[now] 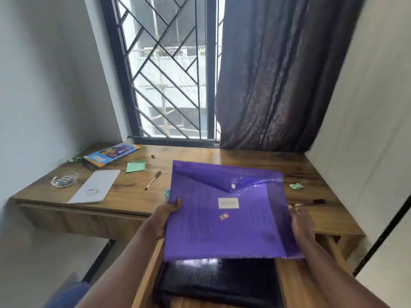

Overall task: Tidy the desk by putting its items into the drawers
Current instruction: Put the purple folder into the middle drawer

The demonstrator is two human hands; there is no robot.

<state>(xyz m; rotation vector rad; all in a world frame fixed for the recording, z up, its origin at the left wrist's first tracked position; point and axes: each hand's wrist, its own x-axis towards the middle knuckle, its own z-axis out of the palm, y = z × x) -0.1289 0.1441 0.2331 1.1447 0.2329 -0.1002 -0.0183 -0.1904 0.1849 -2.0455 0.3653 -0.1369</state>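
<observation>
Both hands grip a translucent purple plastic snap-button folder (224,210) — left hand (165,216) pinching its 9 o'clock edge, right hand (301,223) its 3 o'clock edge — above an open wooden drawer (146,272) holding a black folder (218,283).

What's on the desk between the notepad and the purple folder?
In the head view, one pen lies on the desk between the notepad and the purple folder, apart from both. A green note sits farther back.
</observation>
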